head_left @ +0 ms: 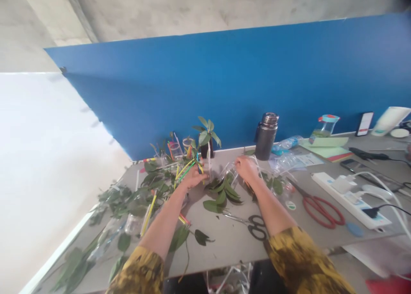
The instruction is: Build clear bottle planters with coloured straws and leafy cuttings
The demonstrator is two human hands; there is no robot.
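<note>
Scissors [257, 226] by table [224, 245] edge — left hand [192, 179] holds straws [184, 169].

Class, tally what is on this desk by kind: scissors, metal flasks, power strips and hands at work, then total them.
Scissors: 2, red-handled scissors and black-handled scissors
Metal flask: 1
Power strip: 1
Hands: 2, left hand and right hand
Total: 6

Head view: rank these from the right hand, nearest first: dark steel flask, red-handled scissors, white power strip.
1. Dark steel flask: standing just behind the right hand, slightly to its right.
2. Red-handled scissors: lying flat, farther to the right and nearer the person.
3. White power strip: beyond the scissors, farthest right, with plugs in it.
</note>
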